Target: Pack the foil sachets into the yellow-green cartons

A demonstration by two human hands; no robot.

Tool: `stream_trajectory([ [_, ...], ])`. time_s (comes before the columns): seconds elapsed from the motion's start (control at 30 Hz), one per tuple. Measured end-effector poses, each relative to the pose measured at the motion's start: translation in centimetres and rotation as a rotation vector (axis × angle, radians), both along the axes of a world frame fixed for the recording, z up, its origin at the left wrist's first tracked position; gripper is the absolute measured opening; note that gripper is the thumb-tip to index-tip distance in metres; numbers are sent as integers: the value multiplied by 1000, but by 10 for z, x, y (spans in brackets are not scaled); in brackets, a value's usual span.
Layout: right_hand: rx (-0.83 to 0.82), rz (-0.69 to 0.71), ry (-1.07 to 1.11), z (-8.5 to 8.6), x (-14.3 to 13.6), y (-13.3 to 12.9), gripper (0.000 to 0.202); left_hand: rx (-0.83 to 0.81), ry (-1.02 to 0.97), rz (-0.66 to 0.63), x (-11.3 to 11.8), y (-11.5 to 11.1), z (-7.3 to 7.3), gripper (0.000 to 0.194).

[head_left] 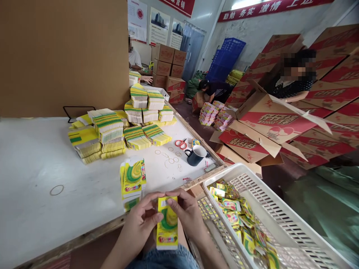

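A small yellow-and-green printed carton (167,226) is held upright between my two hands, above my lap at the table's front edge. My left hand (143,220) grips its left side, thumb on the front face. On the upper right, my right hand (187,211) presses its thumb near the top, with fingers behind. Both hands' back fingers are partly hidden. Just beyond my left hand lies a small pile of flat yellow cartons (133,179) on the white table (92,198). To the right, a white plastic basket (252,179) holds many small yellow packs (232,209).
Bundled carton stacks (109,130) stand farther back on the table. A dark mug (196,155), red-handled scissors (181,144) and rubber bands (171,158) lie near its right edge. Open cardboard boxes (277,119) stand beyond the basket, with a person (294,82) behind them.
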State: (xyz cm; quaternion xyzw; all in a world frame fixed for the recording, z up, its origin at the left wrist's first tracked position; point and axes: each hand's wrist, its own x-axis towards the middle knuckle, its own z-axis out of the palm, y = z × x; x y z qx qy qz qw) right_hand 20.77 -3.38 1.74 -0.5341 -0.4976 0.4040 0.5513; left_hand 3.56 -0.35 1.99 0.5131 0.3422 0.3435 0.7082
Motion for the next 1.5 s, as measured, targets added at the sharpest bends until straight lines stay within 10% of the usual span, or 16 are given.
stream_trajectory([
  [0.27, 176, -92, -256, 30, 26, -19, 11, 477, 177, 64, 22, -2, 13, 28],
  [0.43, 322, -900, -754, 43, 93, -32, 23, 824, 675, 267, -19, 35, -3, 60],
  [0.5, 267, -995, -772, 39, 103, -29, 32, 878, 849, 206, -33, 46, -13, 66],
  [0.77, -69, -193, -105, -26, -26, 58, 30, 818, 830, 43, -30, 33, -17, 55],
  [1.03, -6, -101, 142, -11, -41, 56, 33, 352, 315, 436, -43, 29, 2, 61],
  [1.27, -24, -3, 486, 5, -46, 26, 29, -160, -226, 120, -14, 25, 19, 65],
  [1.5, -15, 6, 377, -1, -46, 22, 36, -187, -257, 136, -10, 19, 16, 63],
])
